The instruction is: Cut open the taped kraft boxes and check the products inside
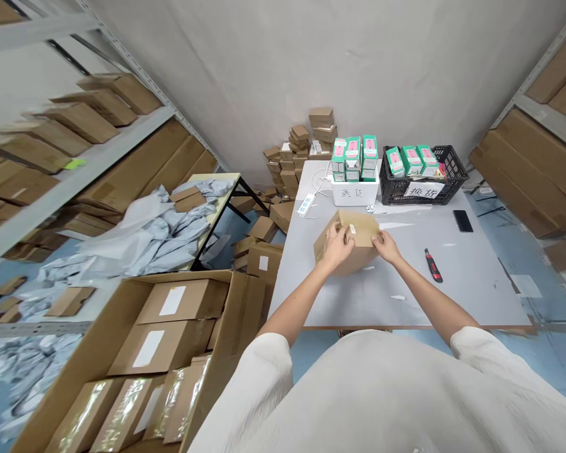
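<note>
Both hands are working on one box at the table. L hand is gripping it narrowly at the top, fingers bent beside a small label; R hand is pinching its R edge. The box is sitting between the two palms; whether its base is fully touching the tabletop, insp. can't tell.

Rec. for handling: L fingers should be bearing on firm board, not dragging at the label; R hand should be steadying the opp. edge w/ equal pressure so the box isn't twisting. Wrists are best staying low, w/ the table taking the wt.

Surroundings, rel. to grip: a cutter is lying to the R, slightly nearer the body, apart from R hand; sleeve & forearm should be passing clear of it. A phone is lying farther R. Just beyond the grip, a white bin & black crate are holding green packs; turning the box should be done on the near side, to avoid knocking either. Scraps are lying nearer the body; poss. snag, minor.
</note>
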`<state>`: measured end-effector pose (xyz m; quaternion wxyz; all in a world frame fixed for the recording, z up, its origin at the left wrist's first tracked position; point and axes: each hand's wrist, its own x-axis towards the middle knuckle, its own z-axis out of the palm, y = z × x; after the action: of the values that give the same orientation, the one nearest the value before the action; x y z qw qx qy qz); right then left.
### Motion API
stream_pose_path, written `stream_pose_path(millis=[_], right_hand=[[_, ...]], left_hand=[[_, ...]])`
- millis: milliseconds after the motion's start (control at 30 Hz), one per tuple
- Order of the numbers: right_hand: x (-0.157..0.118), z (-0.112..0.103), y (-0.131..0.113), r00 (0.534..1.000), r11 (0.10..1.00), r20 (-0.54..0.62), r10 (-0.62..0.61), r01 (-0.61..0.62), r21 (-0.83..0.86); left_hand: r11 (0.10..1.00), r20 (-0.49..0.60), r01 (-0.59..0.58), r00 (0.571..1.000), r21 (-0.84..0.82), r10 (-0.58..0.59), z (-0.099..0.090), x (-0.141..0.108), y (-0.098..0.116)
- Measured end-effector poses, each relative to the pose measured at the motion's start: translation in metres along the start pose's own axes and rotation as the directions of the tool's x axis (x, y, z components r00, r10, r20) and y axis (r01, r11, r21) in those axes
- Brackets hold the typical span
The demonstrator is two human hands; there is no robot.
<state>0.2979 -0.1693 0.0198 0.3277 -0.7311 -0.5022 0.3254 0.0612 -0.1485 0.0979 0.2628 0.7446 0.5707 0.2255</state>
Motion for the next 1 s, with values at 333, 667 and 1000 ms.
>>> stream_pose_path(millis=[333,667,1000], right_hand=[[-0.003,-0.008,-0.005,0.996,0.995,-0.051,-0.070,0.073,0.060],[-0.007,-0.076,0.024,0.972,0.999,-0.229,-0.048,0.044,-0.021],[-0.008,-0.079,0.052,0.937,0.980,-0.287,-0.196,0.183,-0.073]], left_hand=[[0.991,-0.046,0.033,0.998,-0.132,-0.039,-0.001,-0.003,-0.017],[0.959,0.016,-0.045,0.999,-0.279,0.051,0.063,0.021,0.024],[0.991,0.003,-0.119,0.993,-0.065,0.119,0.080,0.014,0.033]])
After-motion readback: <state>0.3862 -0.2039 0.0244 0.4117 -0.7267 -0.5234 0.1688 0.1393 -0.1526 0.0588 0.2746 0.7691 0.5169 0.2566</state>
